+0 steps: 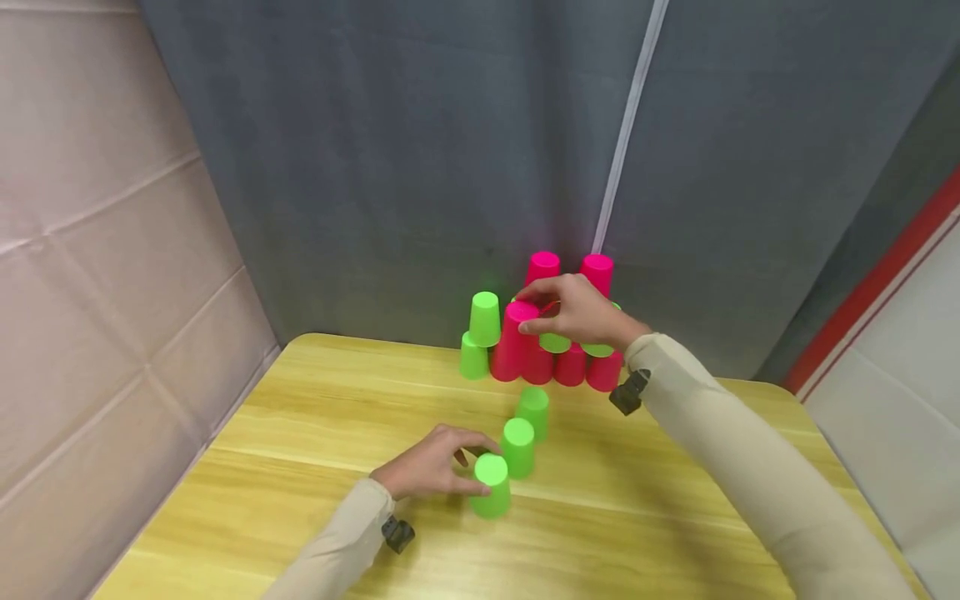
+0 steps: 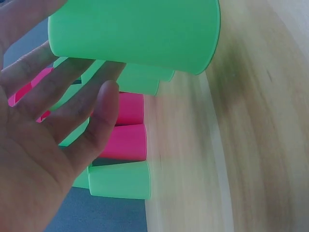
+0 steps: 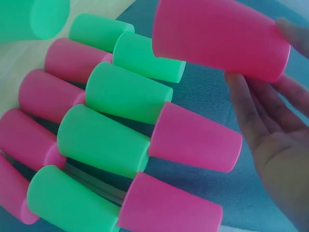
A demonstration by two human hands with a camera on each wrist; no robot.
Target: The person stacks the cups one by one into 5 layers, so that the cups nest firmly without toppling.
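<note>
We see the right hand [image 1: 573, 312] gripping a pink cup [image 1: 513, 340] at the stacked pyramid [image 1: 585, 367] by the curtain. Left hand [image 1: 431, 462] grips a green cup [image 1: 491, 485] on the worktop [image 1: 300, 467], nearer us.

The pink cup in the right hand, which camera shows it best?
The right wrist view: the pink cup fills the top, its whole side clear beside the right hand. The head view shows it small, its top covered by fingers. The left wrist view shows pink cups, but I cannot tell which one.
</note>
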